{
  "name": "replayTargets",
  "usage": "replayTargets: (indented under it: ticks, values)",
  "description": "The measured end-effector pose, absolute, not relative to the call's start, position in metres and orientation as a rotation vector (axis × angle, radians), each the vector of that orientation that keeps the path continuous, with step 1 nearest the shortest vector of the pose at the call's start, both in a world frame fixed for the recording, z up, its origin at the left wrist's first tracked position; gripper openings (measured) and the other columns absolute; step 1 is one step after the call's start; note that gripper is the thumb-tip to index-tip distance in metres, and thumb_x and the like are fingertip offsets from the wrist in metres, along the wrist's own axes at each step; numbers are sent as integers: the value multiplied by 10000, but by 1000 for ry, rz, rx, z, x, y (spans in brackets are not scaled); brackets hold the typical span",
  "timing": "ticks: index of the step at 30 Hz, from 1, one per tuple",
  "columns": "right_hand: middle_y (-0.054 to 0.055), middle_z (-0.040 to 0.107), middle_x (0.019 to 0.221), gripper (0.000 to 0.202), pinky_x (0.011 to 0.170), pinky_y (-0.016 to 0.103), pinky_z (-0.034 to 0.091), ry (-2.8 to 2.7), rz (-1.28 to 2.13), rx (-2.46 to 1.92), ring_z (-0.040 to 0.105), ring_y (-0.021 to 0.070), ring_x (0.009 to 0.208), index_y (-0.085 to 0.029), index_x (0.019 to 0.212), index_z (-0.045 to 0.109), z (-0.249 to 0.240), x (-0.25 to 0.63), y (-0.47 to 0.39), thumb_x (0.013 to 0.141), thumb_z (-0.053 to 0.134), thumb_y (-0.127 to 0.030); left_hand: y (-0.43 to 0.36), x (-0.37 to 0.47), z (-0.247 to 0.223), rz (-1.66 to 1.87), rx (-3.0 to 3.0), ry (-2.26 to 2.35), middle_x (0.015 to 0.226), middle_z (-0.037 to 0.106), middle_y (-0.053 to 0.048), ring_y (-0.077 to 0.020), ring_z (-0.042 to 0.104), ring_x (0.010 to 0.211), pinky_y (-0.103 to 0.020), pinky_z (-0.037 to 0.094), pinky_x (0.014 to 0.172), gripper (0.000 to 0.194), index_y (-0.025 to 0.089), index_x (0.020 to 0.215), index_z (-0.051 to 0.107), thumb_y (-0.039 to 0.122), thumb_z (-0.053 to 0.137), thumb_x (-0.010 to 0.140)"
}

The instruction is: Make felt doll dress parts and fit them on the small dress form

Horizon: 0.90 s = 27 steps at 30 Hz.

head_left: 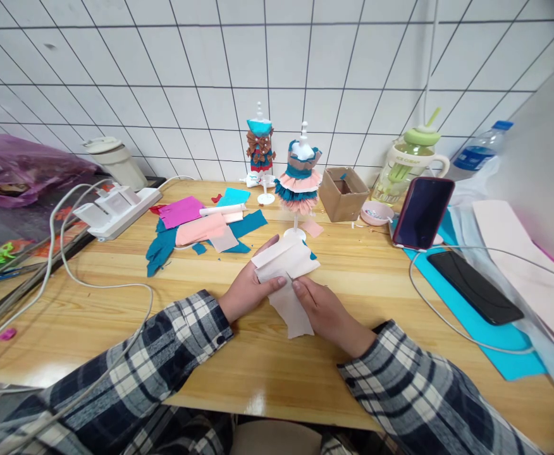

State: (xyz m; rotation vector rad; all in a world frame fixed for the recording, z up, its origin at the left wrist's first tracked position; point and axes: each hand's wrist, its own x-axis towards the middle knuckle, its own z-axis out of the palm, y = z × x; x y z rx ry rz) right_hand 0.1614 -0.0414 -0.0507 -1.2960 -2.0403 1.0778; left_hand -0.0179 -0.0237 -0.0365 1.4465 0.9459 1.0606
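Observation:
Between my two hands is a pale pink sheet of crepe paper, its lower edge ragged and its top part folded over. My left hand grips it from the left, thumb on top. From the right, my right hand pinches it near the middle. Just beyond stands a small dress form in a ruffled teal and peach paper dress on a white stand. Behind it is a second dress form with brown bows. Scraps of crepe paper in peach, magenta and teal lie to the left.
A cardboard box, a small pink bowl and a propped phone stand to the right. A black phone lies on blue paper. At left are a power strip and a loose white cable.

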Motion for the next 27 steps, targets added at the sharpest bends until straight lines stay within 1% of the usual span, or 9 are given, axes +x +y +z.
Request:
replayTargets:
  ticks: [3,6,8,11,14,17,23,27]
  values:
    - [43,636,839,370,645,283,390,-2053,1080,-1299,574,177,734,-215,894,513,-50,161,-42,976,238,-449,-23,-20,-39,1102,1416,949,1487,344,-116,-274,408,1307,-383,354,1080,806,189,1450,234,375,657,790]
    - [52,639,869,379,670,287,398,-2054,1091,-1293,579,182,768,-213,918,523,-51,162,-42,976,236,-455,-21,-21,-41,1134,1414,1003,1511,290,-117,-291,410,1302,-384,374,1063,835,194,1449,246,380,684,762]
    - [50,635,863,391,679,288,402,-2043,1103,-1294,577,181,769,-213,906,521,-52,162,-42,974,231,-466,-21,-22,-41,1116,1427,1012,1498,317,-120,-292,438,1278,-385,391,1046,873,201,1460,216,380,694,752]
    - [32,610,792,404,654,279,400,-2028,1116,-1292,558,171,715,-214,851,496,-53,162,-42,969,223,-489,-22,-22,-41,1070,1450,994,1473,363,-119,-291,483,1235,-398,410,1024,901,220,1473,172,370,694,754]
    - [24,593,769,398,645,272,394,-2019,1109,-1279,546,165,703,-215,830,483,-53,162,-43,968,228,-487,-22,-22,-42,1061,1477,1005,1483,345,-115,-305,460,1254,-417,392,1038,898,224,1470,194,361,706,745]
    - [27,596,778,384,637,272,386,-2010,1093,-1274,537,164,698,-213,836,485,-53,161,-43,972,232,-468,-20,-22,-43,1060,1487,1010,1482,347,-113,-313,441,1270,-435,374,1051,905,229,1474,177,354,704,749]
    - [26,590,771,361,628,276,380,-2009,1083,-1288,532,166,687,-218,822,469,-54,161,-43,973,240,-453,-19,-22,-44,1073,1494,1009,1520,270,-95,-311,428,1280,-437,368,1057,906,253,1474,161,352,701,753]
    - [30,591,786,355,655,280,390,-1976,1103,-1274,543,168,716,-219,826,462,-56,161,-43,971,240,-456,-20,-21,-44,1073,1499,1026,1511,289,-104,-318,419,1286,-440,377,1049,914,244,1475,158,358,703,750]
